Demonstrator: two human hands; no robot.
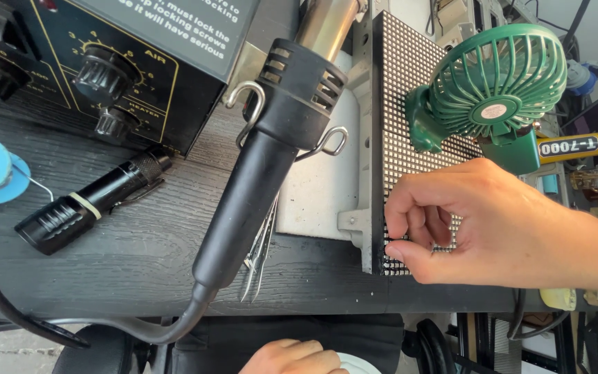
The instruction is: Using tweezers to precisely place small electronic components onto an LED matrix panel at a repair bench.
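Pinching dotted panel (pixel 410 90), right hand (pixel 465 221)

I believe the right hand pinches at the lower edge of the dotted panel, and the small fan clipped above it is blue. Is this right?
Not entirely. The right hand does pinch at the lower edge of the dotted panel, but the small fan above it is green, not blue. The head view shows this.

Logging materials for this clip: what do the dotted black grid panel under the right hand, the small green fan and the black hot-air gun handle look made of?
Dotted black grid panel: apparently matte plastic, in a grey frame. Small green fan: glossy moulded plastic. Black hot-air gun handle: smooth, semi-gloss plastic. Right hand pinches the panel's lower edge.
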